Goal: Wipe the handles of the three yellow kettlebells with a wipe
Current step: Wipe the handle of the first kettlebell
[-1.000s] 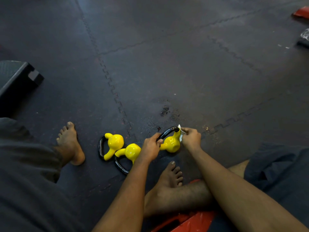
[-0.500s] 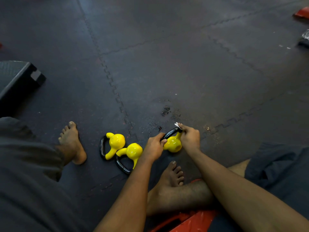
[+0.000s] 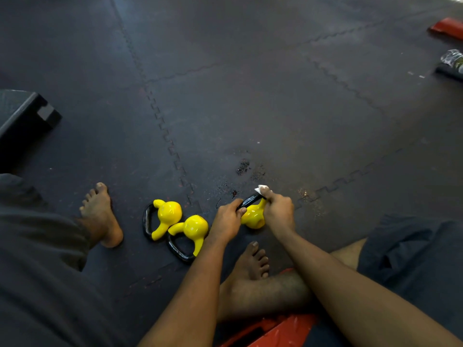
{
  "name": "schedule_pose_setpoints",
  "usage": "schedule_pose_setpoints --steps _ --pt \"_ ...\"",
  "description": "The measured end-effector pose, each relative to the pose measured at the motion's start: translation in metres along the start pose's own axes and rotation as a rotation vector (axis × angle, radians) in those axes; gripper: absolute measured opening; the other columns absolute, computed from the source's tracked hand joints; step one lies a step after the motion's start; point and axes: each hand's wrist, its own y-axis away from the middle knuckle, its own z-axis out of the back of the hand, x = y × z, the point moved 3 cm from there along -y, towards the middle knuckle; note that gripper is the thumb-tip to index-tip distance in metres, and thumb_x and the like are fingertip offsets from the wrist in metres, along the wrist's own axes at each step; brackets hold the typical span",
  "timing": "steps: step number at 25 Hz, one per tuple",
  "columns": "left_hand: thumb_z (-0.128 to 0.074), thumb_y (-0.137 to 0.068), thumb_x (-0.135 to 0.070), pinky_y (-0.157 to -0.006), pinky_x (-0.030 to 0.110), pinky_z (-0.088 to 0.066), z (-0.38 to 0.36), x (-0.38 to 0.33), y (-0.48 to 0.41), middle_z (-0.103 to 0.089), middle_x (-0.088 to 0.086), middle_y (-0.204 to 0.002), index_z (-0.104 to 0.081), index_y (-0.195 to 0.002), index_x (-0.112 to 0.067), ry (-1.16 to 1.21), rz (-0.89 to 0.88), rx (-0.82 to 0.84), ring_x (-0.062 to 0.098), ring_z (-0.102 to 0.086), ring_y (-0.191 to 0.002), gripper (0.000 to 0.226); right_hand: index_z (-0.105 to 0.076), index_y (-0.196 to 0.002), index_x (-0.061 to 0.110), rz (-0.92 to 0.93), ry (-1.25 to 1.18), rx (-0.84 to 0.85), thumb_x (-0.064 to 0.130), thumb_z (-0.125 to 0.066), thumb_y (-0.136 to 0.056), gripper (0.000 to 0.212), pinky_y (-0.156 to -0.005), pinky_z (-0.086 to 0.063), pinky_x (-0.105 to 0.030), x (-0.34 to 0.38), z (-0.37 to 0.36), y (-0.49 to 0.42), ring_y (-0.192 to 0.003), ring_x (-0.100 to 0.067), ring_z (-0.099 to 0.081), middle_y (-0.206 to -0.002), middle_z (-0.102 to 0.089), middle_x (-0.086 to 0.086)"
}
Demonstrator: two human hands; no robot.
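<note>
Three small yellow kettlebells with black handles lie on the dark floor mat in front of me. The left kettlebell (image 3: 167,215) and the middle kettlebell (image 3: 195,229) lie on their sides, touching. My left hand (image 3: 226,220) grips the black handle (image 3: 250,201) of the right kettlebell (image 3: 253,216). At the far end of that handle, my right hand (image 3: 279,209) pinches a white wipe (image 3: 261,189) against it. The wipe is mostly hidden by my fingers.
My bare feet (image 3: 101,216) rest on the interlocking rubber mat (image 3: 250,96). A black step platform (image 3: 22,121) sits at the left edge. A red object (image 3: 447,26) and a wrapped pack (image 3: 452,61) lie far right. A red item (image 3: 275,331) lies under my leg.
My right hand has slid the wipe up along the right kettlebell's handle toward its far end. My left hand keeps its hold on the handle. The other two kettlebells stay put.
</note>
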Motion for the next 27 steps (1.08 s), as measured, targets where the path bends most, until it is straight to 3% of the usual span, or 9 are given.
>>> schedule_pose_setpoints --steps 4,9,13,16,19,22,25,27 --pt "-0.059 -0.093 -0.028 -0.066 0.029 -0.046 -0.001 -0.001 -0.001 -0.067 0.01 -0.087 -0.063 -0.114 -0.021 0.038 0.02 0.022 0.025 -0.062 -0.08 0.023 -0.064 -0.126 0.028 -0.043 -0.047 0.005 0.007 -0.044 -0.092 0.045 -0.069 -0.045 -0.031 0.0 -0.006 -0.002 -0.086 -0.034 -0.065 -0.098 -0.07 -0.019" --pt "-0.068 -0.085 -0.036 -0.069 0.034 -0.05 -0.016 -0.017 0.002 -0.065 0.002 -0.082 -0.062 -0.107 -0.024 0.024 -0.042 0.091 0.02 -0.061 -0.076 0.026 -0.066 -0.124 0.017 -0.228 -0.191 -0.046 0.002 -0.046 -0.09 0.042 -0.09 -0.047 -0.033 -0.008 0.006 -0.011 -0.107 -0.033 -0.062 -0.114 -0.068 -0.019" --pt "-0.071 -0.082 -0.038 -0.066 0.028 -0.048 -0.022 -0.017 0.006 -0.064 0.002 -0.081 -0.063 -0.111 -0.025 0.055 -0.057 0.119 0.02 -0.062 -0.075 0.032 -0.068 -0.12 0.012 -0.269 -0.249 -0.026 0.016 -0.058 -0.09 0.032 -0.092 -0.044 -0.025 -0.006 0.013 -0.012 -0.114 -0.023 -0.061 -0.119 -0.068 -0.01" --pt "-0.071 -0.084 -0.038 -0.067 0.022 -0.047 -0.017 -0.014 0.008 -0.066 0.002 -0.087 -0.063 -0.116 -0.025 0.088 -0.042 0.179 0.012 -0.061 -0.076 0.036 -0.068 -0.119 0.009 -0.239 -0.248 -0.011 0.025 -0.07 -0.084 0.039 -0.095 -0.043 -0.025 -0.004 0.015 -0.011 -0.118 -0.021 -0.06 -0.119 -0.068 -0.008" --pt "-0.057 -0.094 -0.035 -0.075 0.033 -0.057 -0.013 -0.006 0.007 -0.069 0.006 -0.086 -0.067 -0.1 -0.025 0.201 0.045 0.222 0.012 -0.064 -0.074 0.016 -0.07 -0.117 0.011 -0.239 -0.229 0.015 0.022 -0.074 -0.079 0.04 -0.092 -0.043 -0.021 -0.003 0.015 -0.012 -0.112 -0.017 -0.063 -0.116 -0.07 -0.006" --pt "-0.044 -0.095 -0.036 -0.075 0.048 -0.057 -0.008 0.009 -0.001 -0.069 0.005 -0.08 -0.061 -0.089 -0.024 0.176 0.075 0.099 0.022 -0.067 -0.076 0.022 -0.073 -0.112 0.015 -0.231 -0.234 0.054 0.019 -0.074 -0.076 0.037 -0.089 -0.045 -0.019 -0.002 0.016 -0.014 -0.106 -0.013 -0.066 -0.109 -0.073 -0.004" --pt "-0.047 -0.096 -0.022 -0.08 0.042 -0.055 0.001 0.009 -0.009 -0.07 0.007 -0.092 -0.061 -0.1 -0.024 0.139 0.052 0.032 0.025 -0.066 -0.084 0.014 -0.076 -0.104 0.018 -0.222 -0.247 0.145 0.016 -0.074 -0.074 0.03 -0.072 -0.046 -0.01 -0.001 0.016 -0.015 -0.09 -0.007 -0.068 -0.097 -0.076 0.001" --pt "-0.048 -0.098 -0.017 -0.09 0.034 -0.05 0.005 0.006 -0.014 -0.066 0.008 -0.112 -0.058 -0.119 -0.017 0.152 0.045 0.031 0.022 -0.062 -0.1 0.023 -0.077 -0.096 0.022 -0.2 -0.257 0.204 0.02 -0.077 -0.072 0.023 -0.063 -0.046 -0.011 0.0 0.013 -0.013 -0.08 -0.005 -0.067 -0.088 -0.075 0.006"
